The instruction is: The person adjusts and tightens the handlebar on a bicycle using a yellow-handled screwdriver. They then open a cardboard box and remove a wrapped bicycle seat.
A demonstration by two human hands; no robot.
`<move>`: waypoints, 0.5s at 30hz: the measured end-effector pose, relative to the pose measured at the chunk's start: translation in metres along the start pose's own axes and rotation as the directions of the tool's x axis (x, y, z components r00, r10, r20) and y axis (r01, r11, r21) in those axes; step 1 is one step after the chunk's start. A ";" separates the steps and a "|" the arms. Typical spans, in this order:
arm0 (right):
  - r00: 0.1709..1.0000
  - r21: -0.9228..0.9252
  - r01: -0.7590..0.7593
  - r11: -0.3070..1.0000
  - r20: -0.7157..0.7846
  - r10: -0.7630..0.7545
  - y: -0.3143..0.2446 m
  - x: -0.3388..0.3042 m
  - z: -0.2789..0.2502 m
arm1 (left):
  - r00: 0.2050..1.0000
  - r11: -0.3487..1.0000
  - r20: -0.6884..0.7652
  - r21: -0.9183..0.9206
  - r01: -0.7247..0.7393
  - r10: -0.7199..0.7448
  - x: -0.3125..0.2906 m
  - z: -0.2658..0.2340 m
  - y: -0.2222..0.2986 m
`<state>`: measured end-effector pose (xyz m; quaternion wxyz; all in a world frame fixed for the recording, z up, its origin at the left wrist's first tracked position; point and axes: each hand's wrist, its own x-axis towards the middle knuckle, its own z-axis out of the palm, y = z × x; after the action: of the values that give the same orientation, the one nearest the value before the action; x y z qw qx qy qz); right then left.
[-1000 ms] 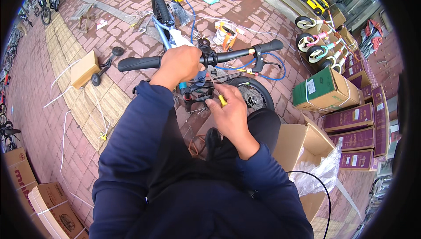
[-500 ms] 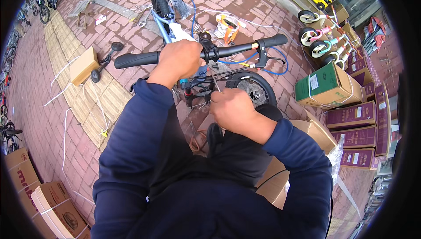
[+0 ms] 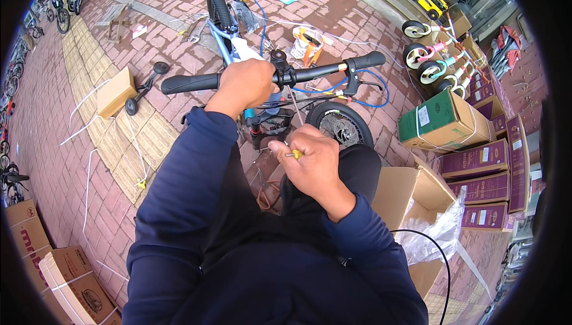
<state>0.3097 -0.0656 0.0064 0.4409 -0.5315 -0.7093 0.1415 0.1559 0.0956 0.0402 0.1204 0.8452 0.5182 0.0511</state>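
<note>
A small blue bicycle lies in front of me, its black handlebar crossing the view. My left hand is closed around the bar just left of the stem. Lower and to the right, my right hand is closed on what looks like a T-handle hex key. Its thin steel shaft runs up to the underside of the stem, and a yellow part shows by my fingers. Whether its tip sits in a bolt is hidden. Beyond my right hand is the front wheel with its disc.
Training wheels and a small carton lie at left. An open cardboard box with plastic wrap is by my right knee. Purple cartons, a green-and-brown box and several balance bikes stand at right. A blue hose crosses the paving.
My right hand has moved slightly down and turned, so the yellow part now shows. My right elbow has come inward, revealing more of the open box. My left hand stays on the bar.
</note>
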 end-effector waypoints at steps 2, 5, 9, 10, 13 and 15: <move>1.000 -0.043 -0.029 0.999 -0.005 0.029 0.004 0.005 -0.005 | 1.000 1.000 0.015 0.004 -0.007 0.007 0.001 0.001 -0.001; 0.998 -0.027 -0.061 0.998 -0.013 0.060 0.014 0.010 -0.007 | 1.000 1.000 0.008 0.007 0.000 -0.001 0.001 0.002 -0.001; 0.995 0.035 -0.100 0.994 -0.007 0.100 0.024 0.013 -0.010 | 1.000 1.000 0.020 0.003 -0.002 0.002 0.002 0.001 0.000; 0.996 0.039 -0.093 0.995 0.009 0.093 0.026 0.014 -0.011 | 1.000 1.000 0.019 0.001 -0.001 0.001 0.002 0.001 0.000; 0.994 0.018 -0.093 0.995 0.060 0.092 0.029 0.018 -0.014 | 1.000 1.000 0.004 -0.004 -0.005 0.005 0.001 0.001 0.000; 0.992 0.007 -0.089 0.996 0.094 0.088 0.031 0.022 -0.017 | 1.000 1.000 -0.004 0.001 -0.004 0.004 0.001 0.001 -0.001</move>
<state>0.3412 -0.0387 0.0062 0.4035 -0.5527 -0.7041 0.1894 0.1558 0.0962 0.0389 0.1187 0.8463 0.5167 0.0527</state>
